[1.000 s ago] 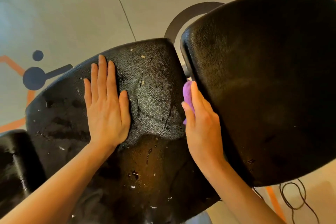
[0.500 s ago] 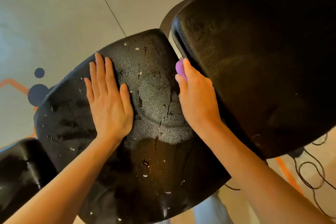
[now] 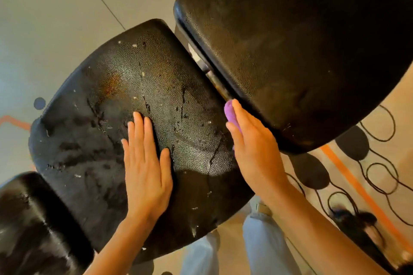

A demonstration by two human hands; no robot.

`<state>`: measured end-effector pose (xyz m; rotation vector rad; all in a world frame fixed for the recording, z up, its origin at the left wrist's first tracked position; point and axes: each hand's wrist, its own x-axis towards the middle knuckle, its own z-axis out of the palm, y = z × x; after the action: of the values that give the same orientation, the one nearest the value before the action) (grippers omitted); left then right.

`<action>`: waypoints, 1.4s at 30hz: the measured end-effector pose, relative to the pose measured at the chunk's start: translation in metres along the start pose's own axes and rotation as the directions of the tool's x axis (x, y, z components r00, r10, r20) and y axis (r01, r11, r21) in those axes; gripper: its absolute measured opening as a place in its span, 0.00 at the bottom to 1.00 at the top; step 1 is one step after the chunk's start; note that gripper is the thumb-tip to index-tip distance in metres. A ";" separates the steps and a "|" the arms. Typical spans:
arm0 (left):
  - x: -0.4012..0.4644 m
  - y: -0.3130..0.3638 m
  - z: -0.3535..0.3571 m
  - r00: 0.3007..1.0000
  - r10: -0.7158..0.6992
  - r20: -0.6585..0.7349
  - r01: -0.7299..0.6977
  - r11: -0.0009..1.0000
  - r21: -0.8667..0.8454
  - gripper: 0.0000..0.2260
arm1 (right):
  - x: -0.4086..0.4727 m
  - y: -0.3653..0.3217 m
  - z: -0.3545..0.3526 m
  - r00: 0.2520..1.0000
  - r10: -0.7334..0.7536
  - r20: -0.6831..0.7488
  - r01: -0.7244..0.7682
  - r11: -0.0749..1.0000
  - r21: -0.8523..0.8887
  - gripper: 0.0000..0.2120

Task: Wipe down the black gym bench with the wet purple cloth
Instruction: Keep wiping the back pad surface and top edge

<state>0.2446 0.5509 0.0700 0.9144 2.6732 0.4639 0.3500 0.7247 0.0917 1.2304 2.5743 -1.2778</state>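
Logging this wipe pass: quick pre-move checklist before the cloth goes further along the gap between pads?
1. Purple cloth under right hand: ok, mostly hidden.
2. Cloth at the edge of the seat pad, beside the back pad: ok.
3. Left hand flat on the seat pad, bracing: ok.
4. Seat pad clean: not ok, pale specks and wet streaks remain.
5. Gap clear of snags: cannot tell, metal frame partly visible.
6. Cloth wet enough: cannot tell.

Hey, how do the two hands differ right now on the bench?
The left hand lies flat, palm down, on the seat pad, fingers straight, holding nothing. The right hand stands on edge at the gap beside the back pad, pressing the purple cloth, which shows past its fingers. Both have straight fingers and touch the black bench.
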 end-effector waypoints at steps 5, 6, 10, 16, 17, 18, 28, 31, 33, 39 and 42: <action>0.002 0.004 0.005 1.000 0.008 -0.010 -0.008 1.000 0.025 0.28 | -0.010 0.007 0.002 0.994 0.084 -0.066 -0.085 0.996 -0.019 0.22; 0.001 0.004 0.005 1.000 0.012 -0.010 -0.012 0.999 0.032 0.27 | 0.008 -0.004 0.009 0.995 0.069 -0.065 -0.071 0.997 -0.028 0.22; 0.001 0.002 0.006 1.000 0.026 -0.014 -0.025 0.998 0.059 0.27 | 0.014 -0.005 0.010 0.998 -0.011 -0.055 0.010 1.000 -0.026 0.22; 0.000 0.003 0.010 0.998 0.035 -0.052 -0.031 0.997 0.064 0.27 | -0.038 0.021 0.002 0.988 0.076 -0.137 -0.089 0.992 -0.093 0.19; 0.000 0.003 0.010 0.998 0.036 -0.050 -0.033 0.998 0.059 0.27 | -0.015 0.007 0.010 0.991 0.064 -0.122 -0.074 0.994 -0.083 0.20; 0.000 0.003 0.010 0.998 0.038 -0.048 -0.035 0.998 0.055 0.27 | 0.006 -0.007 0.018 0.991 0.043 -0.127 -0.052 0.996 -0.073 0.20; 0.001 0.003 0.013 0.996 0.055 -0.066 -0.052 0.997 0.051 0.27 | -0.040 0.030 -0.004 0.982 0.134 -0.136 -0.141 0.989 -0.038 0.16; 0.001 0.002 0.012 0.996 0.060 -0.069 -0.056 0.997 0.053 0.27 | -0.005 0.014 0.010 0.984 0.100 -0.147 -0.113 0.991 -0.077 0.14; 0.001 0.002 0.012 0.996 0.065 -0.067 -0.061 0.997 0.054 0.27 | -0.023 0.024 0.005 0.990 0.061 -0.129 -0.062 0.998 -0.003 0.16; -0.001 0.005 0.009 0.995 0.075 -0.065 -0.072 0.996 0.047 0.27 | -0.078 0.046 -0.031 0.987 0.112 -0.117 -0.072 0.951 0.300 0.20; 0.002 0.006 0.008 0.995 0.076 -0.058 -0.077 0.997 -0.013 0.26 | -0.049 0.030 -0.018 0.980 -0.028 -0.195 0.080 0.961 0.265 0.21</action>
<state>0.2487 0.5583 0.0641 1.0170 2.6892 0.5346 0.4085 0.7162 0.1003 1.3971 2.6435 -1.6496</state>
